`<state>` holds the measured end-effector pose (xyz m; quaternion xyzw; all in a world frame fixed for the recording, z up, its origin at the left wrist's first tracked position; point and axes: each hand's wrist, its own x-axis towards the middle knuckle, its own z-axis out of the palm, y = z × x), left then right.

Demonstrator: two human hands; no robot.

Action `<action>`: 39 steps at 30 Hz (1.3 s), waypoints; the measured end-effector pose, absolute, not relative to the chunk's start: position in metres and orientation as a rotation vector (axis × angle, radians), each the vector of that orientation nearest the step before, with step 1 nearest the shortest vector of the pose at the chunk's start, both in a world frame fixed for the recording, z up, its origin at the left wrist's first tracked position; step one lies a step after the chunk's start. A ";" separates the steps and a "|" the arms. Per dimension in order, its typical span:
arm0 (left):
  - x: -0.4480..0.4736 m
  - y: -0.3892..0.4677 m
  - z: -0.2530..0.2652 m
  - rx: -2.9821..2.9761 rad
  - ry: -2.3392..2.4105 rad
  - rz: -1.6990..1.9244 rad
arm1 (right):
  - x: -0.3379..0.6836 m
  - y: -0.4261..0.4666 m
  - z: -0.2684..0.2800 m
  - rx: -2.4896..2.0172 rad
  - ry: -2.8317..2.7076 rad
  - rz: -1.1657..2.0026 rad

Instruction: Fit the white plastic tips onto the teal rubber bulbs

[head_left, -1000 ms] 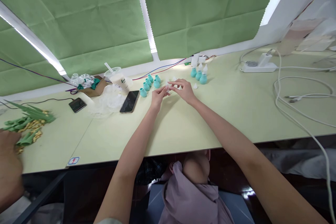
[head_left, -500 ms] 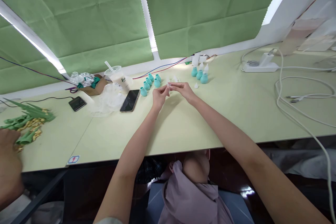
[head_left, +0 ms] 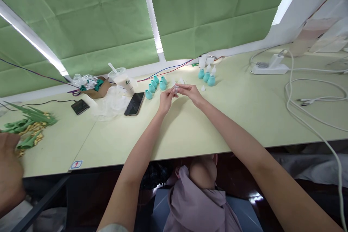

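My left hand (head_left: 166, 98) and my right hand (head_left: 189, 92) meet above the table, fingertips pinched together on a small white translucent piece (head_left: 175, 88). Fingers cover most of it, so its full shape is hidden. Just behind them lie several white pieces (head_left: 181, 81). Left of my hands stand several small turquoise bulb-shaped pots (head_left: 162, 85) with open tops. To the right, turquoise bulbs (head_left: 211, 81) carry white pointed tips (head_left: 214, 69). One loose white tip (head_left: 203, 88) rests on the table near them.
A black phone (head_left: 134, 104), a drink cup with straw (head_left: 122, 79), a plastic bag (head_left: 110, 104) and a cardboard box (head_left: 98, 90) sit leftward. Another person's hand (head_left: 10, 166) is at far left by green pieces (head_left: 29, 139). A power strip (head_left: 269, 69) and white cables (head_left: 315, 80) lie right.
Both hands stay together in nearly the same place. Their fingers have shifted slightly around the small white piece. The pots and tips have not moved.
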<state>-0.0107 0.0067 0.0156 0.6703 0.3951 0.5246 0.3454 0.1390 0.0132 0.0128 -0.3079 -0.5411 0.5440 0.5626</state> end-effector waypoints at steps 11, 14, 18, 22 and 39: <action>-0.012 0.010 0.011 1.688 0.955 1.356 | 0.139 0.014 0.015 -0.797 -1.289 1.163; -0.014 0.014 0.007 1.630 0.948 1.364 | 0.140 0.015 0.013 -0.778 -1.336 1.180; -0.015 0.016 0.005 1.601 0.929 1.387 | 0.143 0.018 0.010 -0.737 -1.389 1.195; -0.015 0.016 0.005 1.588 0.930 1.377 | 0.142 0.016 0.011 -0.737 -1.373 1.198; -0.013 0.012 0.010 1.588 0.961 1.366 | 0.139 0.012 0.016 -0.779 -1.369 1.141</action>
